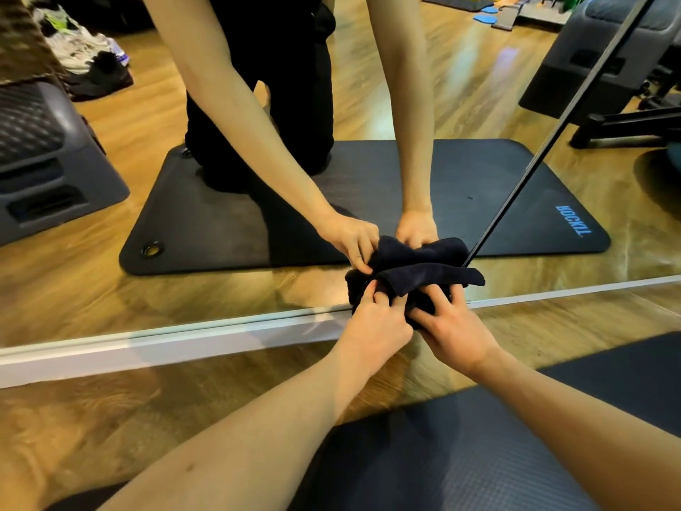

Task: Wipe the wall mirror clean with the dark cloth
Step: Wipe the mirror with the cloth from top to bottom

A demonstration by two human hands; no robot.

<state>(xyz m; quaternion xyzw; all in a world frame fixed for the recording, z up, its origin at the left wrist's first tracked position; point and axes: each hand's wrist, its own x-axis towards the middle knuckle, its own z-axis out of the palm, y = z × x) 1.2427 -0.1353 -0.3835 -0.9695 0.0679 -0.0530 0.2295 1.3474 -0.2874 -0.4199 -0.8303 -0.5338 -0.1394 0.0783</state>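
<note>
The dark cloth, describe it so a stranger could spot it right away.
Find the wall mirror and follow its white bottom frame rightward. There both hands, left hand and right hand, bunch the dark cloth against the glass. It is soft, crumpled fabric, unlike the flat mat.

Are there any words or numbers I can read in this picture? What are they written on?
"KOCKIL" or close to it, in blue letters; they show backwards and I am unsure of the spelling: on the corner of the dark exercise mat seen in the wall mirror.
No other words or numbers show.
</note>
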